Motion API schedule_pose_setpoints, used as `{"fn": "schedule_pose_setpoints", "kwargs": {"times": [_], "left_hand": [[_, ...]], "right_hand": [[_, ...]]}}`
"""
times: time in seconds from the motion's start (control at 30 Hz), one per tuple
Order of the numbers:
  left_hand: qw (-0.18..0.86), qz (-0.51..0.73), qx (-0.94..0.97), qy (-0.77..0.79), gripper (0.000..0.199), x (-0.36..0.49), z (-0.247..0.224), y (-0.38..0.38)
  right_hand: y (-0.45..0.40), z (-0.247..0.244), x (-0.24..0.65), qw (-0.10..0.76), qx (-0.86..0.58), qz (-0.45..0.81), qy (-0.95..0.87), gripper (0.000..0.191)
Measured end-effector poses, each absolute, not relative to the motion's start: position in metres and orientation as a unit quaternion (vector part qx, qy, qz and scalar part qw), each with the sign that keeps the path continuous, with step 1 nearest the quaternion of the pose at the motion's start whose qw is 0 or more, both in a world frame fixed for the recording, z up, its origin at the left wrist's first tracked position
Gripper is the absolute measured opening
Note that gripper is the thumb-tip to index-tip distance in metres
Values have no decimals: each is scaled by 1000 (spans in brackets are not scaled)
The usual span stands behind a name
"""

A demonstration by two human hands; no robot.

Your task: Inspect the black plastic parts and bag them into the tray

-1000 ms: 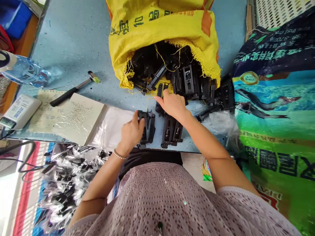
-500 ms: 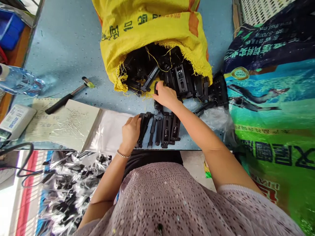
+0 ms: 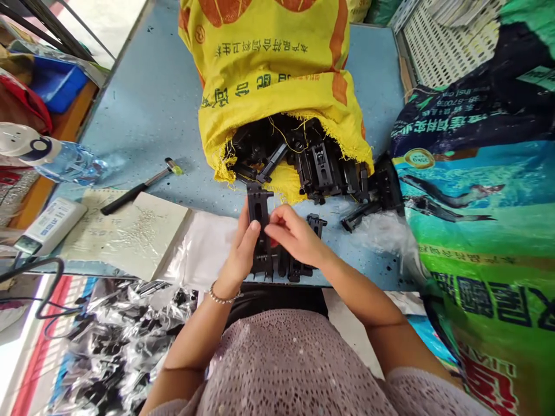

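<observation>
My left hand (image 3: pixel 243 252) is closed around a long black slotted bracket (image 3: pixel 259 202), its thumb across the front. It is held tilted up above the table's front edge. My right hand (image 3: pixel 295 236) is at the bracket's right side, fingers curled and pinched together at its edge; whatever they grip is hidden. Under and behind both hands lie several more black brackets (image 3: pixel 299 267), partly covered. Just beyond, a yellow woven sack (image 3: pixel 277 95) lies with its frayed mouth towards me, full of similar black parts (image 3: pixel 323 164).
To the left are a hammer (image 3: pixel 136 190), cardboard (image 3: pixel 125 242) with tiny pins, clear plastic bags (image 3: pixel 202 245), a white box (image 3: pixel 52 225) and a water bottle (image 3: pixel 69 162). A large printed sack (image 3: pixel 472 231) stands on the right. Bagged black parts (image 3: pixel 125 346) are below the table.
My right hand has come back from the sack's mouth to my left hand. A black bracket is now raised in my left hand, which was resting on the row of brackets. The view has shifted.
</observation>
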State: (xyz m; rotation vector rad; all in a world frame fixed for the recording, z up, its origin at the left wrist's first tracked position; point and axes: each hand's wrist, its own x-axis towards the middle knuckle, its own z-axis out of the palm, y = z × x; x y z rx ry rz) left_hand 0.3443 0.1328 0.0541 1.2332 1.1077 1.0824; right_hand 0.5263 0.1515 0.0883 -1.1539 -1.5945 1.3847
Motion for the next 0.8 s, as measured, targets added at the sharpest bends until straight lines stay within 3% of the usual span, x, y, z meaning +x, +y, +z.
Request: {"fn": "schedule_pose_setpoints", "kwargs": {"times": [0.1, 0.2, 0.43, 0.6, 0.73, 0.8], "left_hand": [[669, 406, 444, 436, 42, 347, 69, 129], [715, 395, 403, 414, 36, 349, 71, 126], [670, 476, 345, 453, 34, 353, 62, 136], [667, 475, 313, 481, 37, 347, 62, 135], [621, 449, 399, 504, 42, 330, 54, 126], [581, 429, 457, 518, 51, 315, 45, 123]], "right_hand": [[152, 87, 534, 371, -490, 433, -660, 28], [175, 81, 538, 360, -505, 282, -732, 36], [179, 74, 521, 310, -414, 518, -682, 55], [124, 73, 510, 243, -392, 355, -813, 40], [100, 64, 516, 185, -448, 377, -789, 39], [91, 58, 527, 176, -506, 306, -787, 33]]}}
